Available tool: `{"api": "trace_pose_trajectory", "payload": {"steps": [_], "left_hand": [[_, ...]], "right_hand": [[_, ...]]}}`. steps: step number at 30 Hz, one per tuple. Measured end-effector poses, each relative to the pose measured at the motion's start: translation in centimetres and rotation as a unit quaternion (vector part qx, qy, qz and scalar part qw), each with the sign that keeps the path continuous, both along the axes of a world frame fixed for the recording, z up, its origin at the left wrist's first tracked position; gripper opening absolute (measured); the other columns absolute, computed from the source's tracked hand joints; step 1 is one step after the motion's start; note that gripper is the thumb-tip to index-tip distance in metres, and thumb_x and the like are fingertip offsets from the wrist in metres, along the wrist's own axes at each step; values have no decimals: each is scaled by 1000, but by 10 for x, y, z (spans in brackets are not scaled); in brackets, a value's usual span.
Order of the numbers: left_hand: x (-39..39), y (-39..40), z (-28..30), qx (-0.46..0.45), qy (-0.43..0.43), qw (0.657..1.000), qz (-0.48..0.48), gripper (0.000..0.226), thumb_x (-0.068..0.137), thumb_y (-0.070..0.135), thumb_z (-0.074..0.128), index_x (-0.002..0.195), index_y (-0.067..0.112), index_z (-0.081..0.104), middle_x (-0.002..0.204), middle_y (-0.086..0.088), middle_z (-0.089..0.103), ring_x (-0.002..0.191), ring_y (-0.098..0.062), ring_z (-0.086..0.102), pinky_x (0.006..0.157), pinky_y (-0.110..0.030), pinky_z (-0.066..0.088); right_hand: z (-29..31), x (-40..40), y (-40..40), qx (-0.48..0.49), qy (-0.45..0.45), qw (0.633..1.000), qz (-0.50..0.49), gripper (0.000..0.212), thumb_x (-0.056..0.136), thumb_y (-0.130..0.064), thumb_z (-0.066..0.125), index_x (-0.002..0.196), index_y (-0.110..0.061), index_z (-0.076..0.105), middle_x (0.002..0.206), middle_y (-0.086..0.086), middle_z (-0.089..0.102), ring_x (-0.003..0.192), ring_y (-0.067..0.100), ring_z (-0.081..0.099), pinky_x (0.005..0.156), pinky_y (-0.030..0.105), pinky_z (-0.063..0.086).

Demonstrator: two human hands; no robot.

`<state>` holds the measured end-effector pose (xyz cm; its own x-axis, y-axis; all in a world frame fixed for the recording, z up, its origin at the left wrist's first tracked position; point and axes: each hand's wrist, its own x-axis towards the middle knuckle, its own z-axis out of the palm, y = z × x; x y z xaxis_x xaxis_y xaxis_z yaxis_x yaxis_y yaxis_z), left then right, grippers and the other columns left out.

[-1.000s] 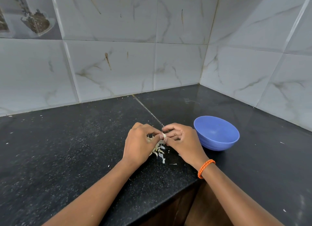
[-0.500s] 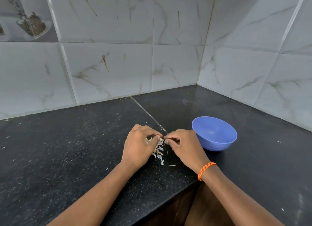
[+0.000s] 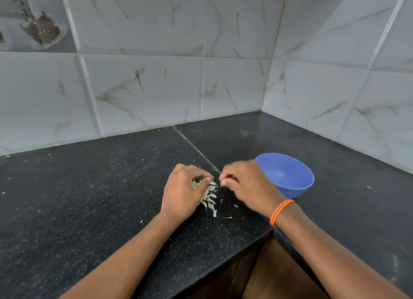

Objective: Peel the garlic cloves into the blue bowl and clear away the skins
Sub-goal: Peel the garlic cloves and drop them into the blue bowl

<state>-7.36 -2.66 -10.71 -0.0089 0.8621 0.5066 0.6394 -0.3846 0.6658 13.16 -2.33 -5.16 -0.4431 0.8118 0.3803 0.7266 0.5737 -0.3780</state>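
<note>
Black speckled stone countertop (image 3: pixel 89 198), corner of pale marbled wall tiles (image 3: pixel 145 86). Left hand (image 3: pixel 185 192) low at counter, fingers curled, thumb and forefinger pinched narrow on a small pale garlic piece (image 3: pixel 197 183); clove or skin, cannot tell. Right hand (image 3: pixel 248 187) just beside it at 3 o'clock, fingers curled tight around something pale at the fingertips (image 3: pixel 223 184); blurred, cannot tell what. Heap of papery white garlic skins (image 3: pixel 210 197) lies on counter between and under the hands. Round blue plastic bowl (image 3: pixel 290 176) sits at 3 o'clock of right hand, partly behind it. Orange braided wristband (image 3: pixel 281 211) on right wrist.
</note>
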Motion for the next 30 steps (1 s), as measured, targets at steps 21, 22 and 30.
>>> {"api": "trace_pose_trajectory", "payload": {"steps": [21, 22, 30], "left_hand": [[5, -5, 4, 6, -25, 997, -76, 18, 88, 29, 87, 101, 40, 78, 106, 31, 71, 116, -2, 52, 98, -31, 44], [5, -5, 4, 6, -21, 997, -74, 19, 86, 34, 89, 100, 41, 78, 105, 31, 72, 116, -2, 53, 97, -29, 44], [8, -4, 4, 7, -46, 998, -49, 6, 88, 37, 89, 91, 40, 85, 87, 24, 74, 101, -7, 59, 84, -29, 49]], "right_hand": [[-29, 3, -4, -63, 257, 964, -7, 15, 98, -6, 74, 101, -17, 84, 86, -6, 80, 74, 17, 76, 71, 28, 64], [-33, 4, -4, -69, 280, 958, -6, 16, 97, -5, 74, 103, -16, 84, 88, -4, 81, 76, 19, 77, 71, 31, 65], [-41, 1, -8, -70, 307, 949, -10, 18, 98, -7, 74, 108, -21, 79, 87, -6, 81, 73, 17, 77, 56, 37, 63]]}}
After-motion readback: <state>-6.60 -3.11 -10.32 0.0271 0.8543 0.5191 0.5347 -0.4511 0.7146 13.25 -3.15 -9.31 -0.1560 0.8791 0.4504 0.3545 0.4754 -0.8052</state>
